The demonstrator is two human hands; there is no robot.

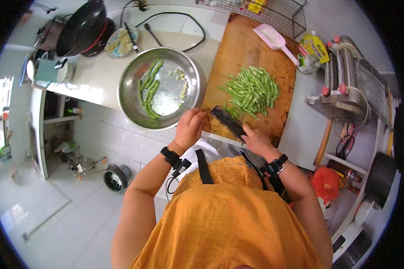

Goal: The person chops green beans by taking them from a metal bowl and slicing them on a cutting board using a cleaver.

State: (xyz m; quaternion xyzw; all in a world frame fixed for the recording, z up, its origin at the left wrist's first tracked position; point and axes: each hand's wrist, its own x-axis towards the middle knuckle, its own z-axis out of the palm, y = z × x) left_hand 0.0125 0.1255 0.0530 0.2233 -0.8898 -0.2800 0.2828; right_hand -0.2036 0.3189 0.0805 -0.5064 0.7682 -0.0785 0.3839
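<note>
My right hand [257, 139] grips the handle end of a dark-bladed kitchen knife [228, 121], which lies low over the near left part of a wooden cutting board [245, 47]. My left hand [190, 126] is at the board's near left corner, beside the basin's rim; its fingers are curled, and whether they hold anything cannot be seen. Beyond the knife a heap of cut green beans [252, 90] rests on the board. In the stainless steel basin [126, 101], left of the board, lie several whole green beans [150, 89] and small pale cut bits [183, 88].
A pink plastic scoop [271, 36] lies on the board's far right. Right of the board stands a metal pasta machine [346, 84]. Behind the basin are a plate of food [121, 43], a black cable [197, 25] and a black wok [82, 28]. A wire rack [282, 15] stands behind the board.
</note>
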